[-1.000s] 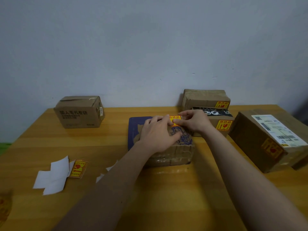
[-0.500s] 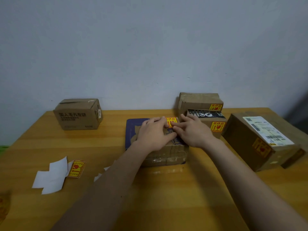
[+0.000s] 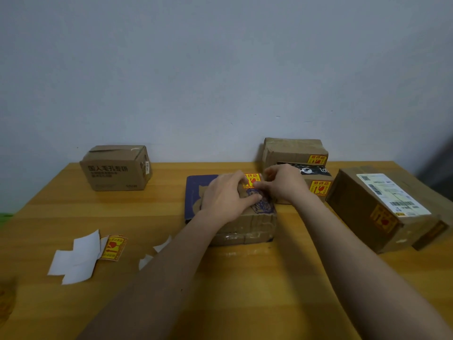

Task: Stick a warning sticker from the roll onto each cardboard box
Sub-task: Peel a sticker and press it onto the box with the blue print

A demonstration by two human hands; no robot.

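Both hands work on the box (image 3: 247,217) at the bench (image 3: 245,290) centre. The left hand (image 3: 225,195) lies on the box top, fingers curled toward the sticker (image 3: 252,179); the right hand (image 3: 284,182), at 3 o'clock from it, has curled fingertips at the sticker's right edge. Whether either hand pinches the sticker or merely presses it cannot be told. To do the step well, rub from the sticker's middle outward while the other hand steadies the box, so that no corner lifts. The sticker is yellow with red print and sits at the box top's far edge, at 12 o'clock. The plain box (image 3: 117,168) at 10 o'clock shows no sticker; three boxes at 2 o'clock carry one each.
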